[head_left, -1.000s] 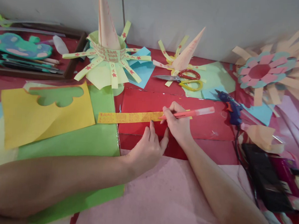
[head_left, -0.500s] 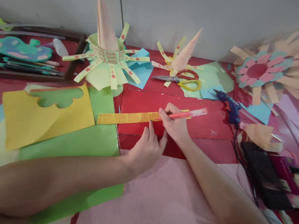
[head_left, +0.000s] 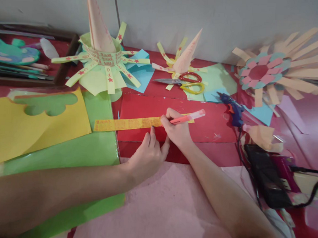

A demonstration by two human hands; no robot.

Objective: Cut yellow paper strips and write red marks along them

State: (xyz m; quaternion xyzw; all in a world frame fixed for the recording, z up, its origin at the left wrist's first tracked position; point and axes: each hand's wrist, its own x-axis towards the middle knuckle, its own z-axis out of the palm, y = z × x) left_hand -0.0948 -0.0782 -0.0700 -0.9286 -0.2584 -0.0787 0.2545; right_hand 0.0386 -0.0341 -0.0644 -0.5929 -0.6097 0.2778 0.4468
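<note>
A red marker pen [head_left: 187, 117] with a clear end is gripped in my right hand [head_left: 176, 128], its tip down at a yellow paper strip [head_left: 124, 123]. Rows of reddish marks cover much of the strip left of the pen. My left hand [head_left: 149, 148] has its fingers stretched out and apart, one fingertip at the strip's lower edge. Under the strip lie a red board [head_left: 209, 125] and, at its left end, green paper [head_left: 93, 147]. My right hand hides part of the strip.
Yellow paper with a cut-out [head_left: 41, 130] lies left. Behind are a pale green paper piece with a cone [head_left: 103, 55], a smaller cone [head_left: 187, 54], scissors [head_left: 187, 82] and a tray [head_left: 63, 60]. Rightward are a blue glue gun [head_left: 235, 110], a paper flower [head_left: 276, 70] and a black case [head_left: 268, 178].
The whole view has shifted, so things appear farther left. My right hand still holds the marker at the strip, and my left hand stays beside it.
</note>
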